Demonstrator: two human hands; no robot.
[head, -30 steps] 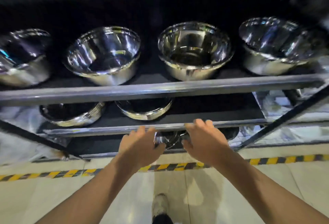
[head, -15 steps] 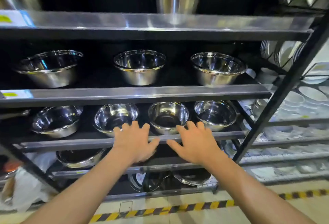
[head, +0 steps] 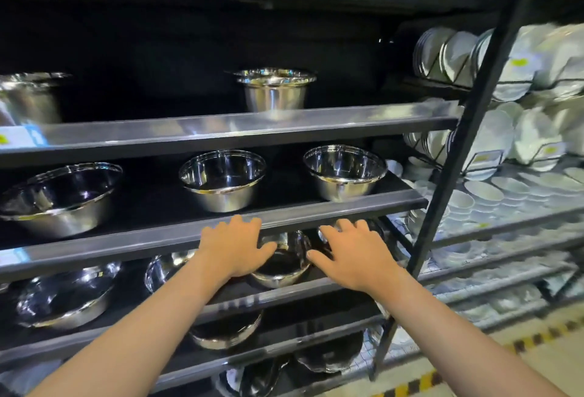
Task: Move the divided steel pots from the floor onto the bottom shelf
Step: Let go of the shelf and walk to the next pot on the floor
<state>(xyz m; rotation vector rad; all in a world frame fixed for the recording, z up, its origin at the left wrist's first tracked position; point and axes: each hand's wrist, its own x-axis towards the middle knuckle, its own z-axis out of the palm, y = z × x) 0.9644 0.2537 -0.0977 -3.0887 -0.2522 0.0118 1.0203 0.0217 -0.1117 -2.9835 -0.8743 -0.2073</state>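
Note:
Two steel pots sit low on the bottom shelf (head: 189,379): one pot (head: 256,377) left of the other pot (head: 331,354); both are dark and partly hidden by the shelf edge above. My left hand (head: 234,246) and my right hand (head: 357,254) are held out in front of the rack, well above those pots, palms down with fingers straight. Neither hand holds anything. They float in front of a small steel bowl (head: 282,265) on a middle shelf.
Black shelf rack with steel bowls (head: 222,178) on several levels and a tall steel pot (head: 275,88) higher up. A slanted black post (head: 455,156) separates a rack of white plates (head: 505,131) at right. Yellow-black floor tape (head: 420,381) runs along the rack's foot.
The view has swung upward from the bottom shelf to the upper shelves. Both hands have lifted away from the low pots and stay spread and empty.

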